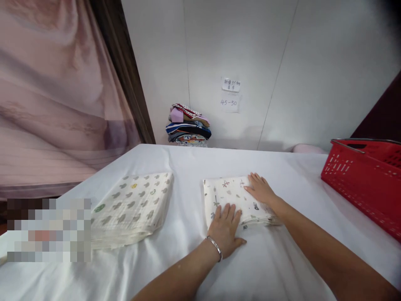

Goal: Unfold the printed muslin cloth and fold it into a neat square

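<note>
A folded white cloth (230, 193) with small printed figures lies on the white-covered table (188, 267). My left hand (224, 230), with a silver bracelet at its wrist, rests flat on the cloth's near left part, fingers spread. On its right side lies my right hand (260, 189), also flat with fingers stretched out. Both palms face down and neither grips anything. Layered edges show along the cloth's near right side. Left of it sits a thicker folded cloth (131, 200) with a grey tree-like print, apart from both hands.
A red plastic basket (360, 179) with a metal handle stands at the right. Beyond the table's far edge is a pile of folded fabrics (188, 125) by the wall. Paper notes (231, 102) hang there. A pink curtain (56, 92) drapes at left; a patch below it is blurred out.
</note>
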Demonstrator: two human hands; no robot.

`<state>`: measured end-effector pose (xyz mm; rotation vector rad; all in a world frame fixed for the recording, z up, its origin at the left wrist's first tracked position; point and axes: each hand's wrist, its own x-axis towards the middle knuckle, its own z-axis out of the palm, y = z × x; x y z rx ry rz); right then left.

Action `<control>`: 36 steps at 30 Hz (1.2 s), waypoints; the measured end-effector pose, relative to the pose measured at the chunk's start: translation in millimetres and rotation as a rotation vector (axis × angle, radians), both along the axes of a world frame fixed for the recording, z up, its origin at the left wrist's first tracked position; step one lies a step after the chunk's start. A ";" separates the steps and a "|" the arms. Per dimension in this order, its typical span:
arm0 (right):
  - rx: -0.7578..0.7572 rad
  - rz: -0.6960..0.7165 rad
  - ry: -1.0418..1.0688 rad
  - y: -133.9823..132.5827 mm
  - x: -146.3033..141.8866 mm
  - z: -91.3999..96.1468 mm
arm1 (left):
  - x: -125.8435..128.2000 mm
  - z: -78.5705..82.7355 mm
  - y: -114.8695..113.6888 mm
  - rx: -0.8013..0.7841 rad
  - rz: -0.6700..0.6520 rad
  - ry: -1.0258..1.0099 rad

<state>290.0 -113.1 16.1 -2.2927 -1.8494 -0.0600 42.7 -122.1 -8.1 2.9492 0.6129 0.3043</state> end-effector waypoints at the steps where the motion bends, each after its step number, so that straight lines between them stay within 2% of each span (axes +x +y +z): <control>1: -0.057 -0.067 0.012 3.8 9.9 -9.0 | -0.1 -0.5 -0.7 -0.011 -0.003 0.001; 3: -0.118 -0.123 0.020 7.5 25.6 -25.0 | -1.2 -0.5 -3.0 -0.041 -0.009 0.008; 6: -0.094 -0.101 -0.002 8.8 36.8 -39.4 | -4.0 4.3 -5.1 -0.104 -0.014 0.011; 9: -0.061 -0.079 -0.004 9.3 39.3 -44.0 | -3.7 20.3 3.0 -0.215 -0.026 0.021; 12: -0.044 -0.060 -0.009 9.5 39.3 -43.7 | 5.8 44.5 28.8 -0.256 0.067 -0.023; 15: -0.058 -0.072 0.007 8.2 37.6 -40.5 | 20.5 55.4 65.0 -0.099 0.251 -0.112; 17: -0.082 -0.077 0.029 6.9 36.0 -38.0 | 27.7 47.1 85.4 -0.088 0.357 -0.062; 19: -0.107 -0.074 0.042 5.7 35.1 -36.1 | 30.7 30.2 97.4 -0.175 0.413 0.025; 21: -0.123 -0.068 0.039 5.2 35.3 -34.4 | 30.5 13.7 101.6 -0.216 0.428 0.048; 23: -0.132 -0.070 0.032 6.1 35.2 -31.7 | 29.1 4.2 101.1 -0.212 0.429 0.041; 27: -0.142 -0.102 0.006 12.0 26.5 -21.9 | 29.4 4.8 99.1 -0.200 0.429 0.079; 30: -0.074 -0.035 -0.034 16.3 10.1 -18.4 | 31.7 5.9 100.2 -0.190 0.440 0.118; 33: -0.114 0.083 -0.014 16.6 -4.9 -23.7 | 31.6 2.4 101.7 -0.176 0.454 0.135; 36: -0.177 0.094 0.002 15.2 -10.1 -30.7 | 29.7 1.4 102.9 -0.167 0.454 0.140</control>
